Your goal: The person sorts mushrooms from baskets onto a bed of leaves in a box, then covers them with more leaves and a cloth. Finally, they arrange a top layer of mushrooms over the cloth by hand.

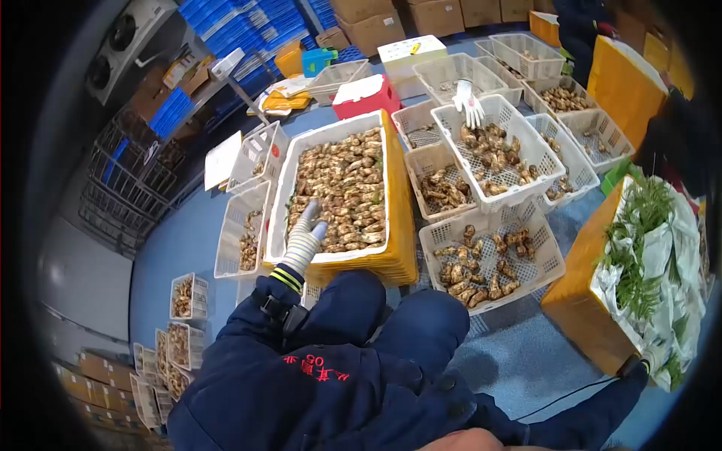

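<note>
My left hand (304, 242), in a striped grey glove with bluish fingertips, is over the near left edge of a white foam box (328, 257) full of brown-and-white mushrooms (338, 184). Its visible fingers are stretched apart, with nothing held between them. At the far right my right hand (656, 356), also gloved, reaches to the near corner of a yellow-wrapped box (579, 316). White plastic sheeting (656, 263) and green fern fronds (639, 289) lie over that box. The right fingers are mostly hidden at the plastic and leaves.
White baskets of mushrooms (492, 299) stand in front and to the right. A white glove (468, 104) hangs into an upper basket. More baskets (244, 233) sit at left. Another person (681, 139) is at the right edge. A dark cable (564, 402) crosses the blue floor.
</note>
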`<action>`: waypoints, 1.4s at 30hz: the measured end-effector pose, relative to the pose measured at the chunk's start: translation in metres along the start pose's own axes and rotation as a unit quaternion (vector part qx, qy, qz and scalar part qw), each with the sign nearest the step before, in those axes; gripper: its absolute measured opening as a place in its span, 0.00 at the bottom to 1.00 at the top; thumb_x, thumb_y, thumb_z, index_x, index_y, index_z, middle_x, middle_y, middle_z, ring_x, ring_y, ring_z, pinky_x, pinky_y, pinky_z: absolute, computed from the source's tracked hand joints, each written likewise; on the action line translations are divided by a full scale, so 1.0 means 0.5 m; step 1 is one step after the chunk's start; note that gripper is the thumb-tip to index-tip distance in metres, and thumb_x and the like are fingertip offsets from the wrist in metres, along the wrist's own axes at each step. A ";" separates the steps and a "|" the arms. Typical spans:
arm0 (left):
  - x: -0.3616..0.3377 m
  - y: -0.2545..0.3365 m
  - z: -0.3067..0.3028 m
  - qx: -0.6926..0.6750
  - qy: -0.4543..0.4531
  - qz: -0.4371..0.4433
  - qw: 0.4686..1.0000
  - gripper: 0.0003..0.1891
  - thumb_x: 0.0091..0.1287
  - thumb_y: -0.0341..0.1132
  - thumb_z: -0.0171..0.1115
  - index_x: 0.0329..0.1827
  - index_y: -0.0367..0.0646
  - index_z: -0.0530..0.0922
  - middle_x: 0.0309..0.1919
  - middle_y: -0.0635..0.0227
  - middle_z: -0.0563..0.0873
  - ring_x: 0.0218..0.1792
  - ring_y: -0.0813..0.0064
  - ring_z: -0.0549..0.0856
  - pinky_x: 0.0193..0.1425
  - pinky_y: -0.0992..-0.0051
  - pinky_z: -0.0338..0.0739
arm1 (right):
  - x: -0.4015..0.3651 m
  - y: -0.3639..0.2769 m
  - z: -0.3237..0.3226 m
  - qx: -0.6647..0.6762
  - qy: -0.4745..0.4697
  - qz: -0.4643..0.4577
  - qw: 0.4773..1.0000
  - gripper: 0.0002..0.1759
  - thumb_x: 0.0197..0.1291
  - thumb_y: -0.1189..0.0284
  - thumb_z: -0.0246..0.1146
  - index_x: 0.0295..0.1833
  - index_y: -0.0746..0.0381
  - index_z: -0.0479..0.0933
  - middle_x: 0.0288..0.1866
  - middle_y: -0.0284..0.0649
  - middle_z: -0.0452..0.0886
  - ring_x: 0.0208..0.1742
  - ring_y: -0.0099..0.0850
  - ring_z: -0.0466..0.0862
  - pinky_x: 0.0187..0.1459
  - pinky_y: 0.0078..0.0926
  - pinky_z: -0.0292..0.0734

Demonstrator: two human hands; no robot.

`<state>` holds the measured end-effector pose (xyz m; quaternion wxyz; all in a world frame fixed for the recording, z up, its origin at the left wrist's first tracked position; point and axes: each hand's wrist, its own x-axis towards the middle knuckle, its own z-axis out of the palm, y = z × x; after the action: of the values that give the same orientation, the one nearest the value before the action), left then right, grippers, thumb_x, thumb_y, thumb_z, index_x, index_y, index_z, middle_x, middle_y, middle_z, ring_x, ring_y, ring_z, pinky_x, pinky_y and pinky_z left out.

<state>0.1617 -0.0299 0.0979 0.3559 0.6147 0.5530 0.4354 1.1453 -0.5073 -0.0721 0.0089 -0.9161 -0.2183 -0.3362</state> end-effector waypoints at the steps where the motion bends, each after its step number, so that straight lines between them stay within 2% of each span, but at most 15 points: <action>1: -0.001 0.009 -0.038 0.050 0.010 -0.024 0.998 0.34 0.67 0.28 0.60 0.77 0.45 0.59 0.66 0.58 0.75 0.59 0.71 0.79 0.59 0.76 0.74 | -0.007 -0.049 -0.073 -0.053 -0.027 0.039 0.997 0.26 0.69 0.59 0.48 0.71 0.48 0.67 0.66 0.42 0.74 0.60 0.48 0.76 0.59 0.43 0.71; 5: -0.002 -0.077 -0.160 0.156 0.074 -0.001 0.985 0.35 0.64 0.29 0.63 0.75 0.40 0.60 0.66 0.55 0.74 0.67 0.65 0.73 0.69 0.71 0.67 | -0.045 -0.238 -0.272 -0.282 -0.003 0.032 0.959 0.28 0.65 0.57 0.56 0.69 0.56 0.68 0.66 0.42 0.73 0.63 0.43 0.75 0.60 0.44 0.73; 8: -0.036 -0.064 -0.229 -0.001 0.098 -0.017 0.995 0.35 0.64 0.28 0.63 0.75 0.40 0.60 0.67 0.55 0.73 0.66 0.65 0.73 0.67 0.72 0.69 | -0.182 -0.437 -0.350 0.007 0.120 0.065 0.991 0.31 0.62 0.64 0.59 0.70 0.60 0.64 0.68 0.47 0.72 0.61 0.46 0.78 0.61 0.43 0.72; 9: -0.051 -0.053 -0.255 -0.010 0.110 -0.023 0.994 0.35 0.64 0.27 0.62 0.75 0.40 0.60 0.67 0.55 0.73 0.65 0.65 0.74 0.65 0.72 0.71 | -0.253 -0.511 -0.389 0.044 0.044 0.093 0.994 0.31 0.62 0.65 0.58 0.70 0.63 0.65 0.68 0.49 0.72 0.62 0.47 0.77 0.62 0.42 0.71; 11: -0.067 -0.071 -0.307 -0.069 0.142 -0.037 0.987 0.38 0.63 0.28 0.61 0.77 0.42 0.56 0.65 0.60 0.74 0.49 0.71 0.81 0.50 0.73 0.78 | -0.429 -0.650 -0.422 0.144 0.116 0.062 0.981 0.32 0.62 0.67 0.58 0.70 0.67 0.64 0.68 0.54 0.71 0.66 0.48 0.74 0.65 0.44 0.69; 14: -0.063 -0.162 -0.394 -0.228 0.166 -0.107 0.954 0.35 0.65 0.32 0.63 0.76 0.49 0.60 0.58 0.58 0.78 0.46 0.67 0.83 0.45 0.70 0.82 | -0.679 -0.838 -0.491 0.326 -0.051 0.079 0.941 0.35 0.57 0.73 0.60 0.71 0.70 0.62 0.69 0.58 0.69 0.70 0.50 0.69 0.71 0.41 0.64; 15: -0.071 -0.172 -0.413 -0.265 0.170 -0.125 0.941 0.34 0.66 0.32 0.62 0.75 0.49 0.61 0.58 0.58 0.78 0.46 0.66 0.83 0.46 0.69 0.82 | -0.711 -0.896 -0.606 0.350 -0.206 0.112 0.907 0.36 0.54 0.73 0.62 0.70 0.69 0.62 0.69 0.57 0.69 0.70 0.49 0.69 0.71 0.39 0.64; 17: -0.100 -0.137 -0.436 -0.321 0.182 -0.144 0.918 0.33 0.67 0.30 0.61 0.75 0.50 0.61 0.59 0.57 0.76 0.47 0.64 0.83 0.48 0.67 0.82 | -0.816 -0.963 -0.500 0.389 -0.261 0.028 0.883 0.34 0.55 0.74 0.61 0.70 0.68 0.64 0.68 0.56 0.71 0.70 0.46 0.70 0.71 0.37 0.63; 24: -0.062 -0.183 -0.465 -0.510 0.149 -0.113 0.840 0.31 0.68 0.33 0.61 0.73 0.46 0.61 0.63 0.55 0.73 0.49 0.61 0.83 0.55 0.64 0.82 | -0.642 -1.120 -0.731 0.554 -0.268 -0.124 0.778 0.18 0.67 0.72 0.54 0.61 0.63 0.74 0.56 0.52 0.82 0.55 0.47 0.82 0.57 0.35 0.75; 26: -0.026 -0.193 -0.436 -0.527 0.198 -0.110 0.819 0.28 0.68 0.32 0.60 0.71 0.46 0.63 0.57 0.59 0.77 0.46 0.65 0.83 0.51 0.66 0.83 | -0.600 -1.172 -0.815 0.495 -0.254 -0.161 0.815 0.17 0.66 0.73 0.55 0.59 0.63 0.76 0.52 0.51 0.83 0.53 0.44 0.83 0.58 0.34 0.75; 27: -0.012 -0.185 -0.426 -0.535 0.223 -0.115 0.807 0.26 0.68 0.32 0.60 0.69 0.45 0.65 0.54 0.60 0.78 0.45 0.66 0.83 0.48 0.68 0.83 | -0.584 -1.205 -0.875 0.579 -0.251 -0.176 0.755 0.17 0.65 0.72 0.55 0.58 0.63 0.77 0.51 0.52 0.83 0.52 0.45 0.83 0.58 0.35 0.75; 28: 0.010 -0.204 -0.416 -0.540 0.209 -0.125 0.805 0.29 0.68 0.35 0.59 0.71 0.42 0.63 0.58 0.57 0.77 0.53 0.63 0.80 0.58 0.65 0.79 | -0.577 -1.240 -0.922 0.552 -0.243 -0.205 0.771 0.17 0.65 0.72 0.55 0.57 0.63 0.77 0.51 0.51 0.83 0.52 0.44 0.83 0.58 0.35 0.74; 31: 0.077 -0.243 -0.349 -0.627 0.172 -0.202 0.732 0.29 0.64 0.33 0.64 0.68 0.42 0.66 0.51 0.63 0.80 0.47 0.67 0.82 0.54 0.67 0.79 | -0.560 -1.381 -0.965 0.531 -0.262 -0.298 0.749 0.14 0.63 0.73 0.58 0.53 0.62 0.79 0.47 0.50 0.84 0.50 0.45 0.83 0.56 0.38 0.75; 37: 0.113 -0.301 -0.228 -0.699 0.115 -0.151 0.689 0.18 0.68 0.31 0.60 0.60 0.42 0.72 0.48 0.65 0.82 0.41 0.69 0.85 0.46 0.71 0.83 | -0.575 -1.605 -1.070 0.313 -0.177 -0.637 0.682 0.12 0.54 0.70 0.64 0.45 0.56 0.82 0.40 0.44 0.84 0.47 0.43 0.82 0.52 0.40 0.77; 42: 0.099 -0.255 -0.250 -0.569 0.144 -0.194 0.786 0.24 0.69 0.34 0.60 0.68 0.41 0.70 0.61 0.57 0.77 0.46 0.69 0.83 0.50 0.69 0.82 | -0.590 -1.695 -1.082 0.111 -0.253 -0.725 0.630 0.15 0.54 0.58 0.68 0.45 0.54 0.82 0.40 0.43 0.85 0.46 0.43 0.84 0.51 0.41 0.78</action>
<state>-0.0009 0.0307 0.0335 0.6346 0.1112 0.3578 0.6760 0.2697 0.0549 0.0531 -0.1920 -0.5033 -0.8417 0.0375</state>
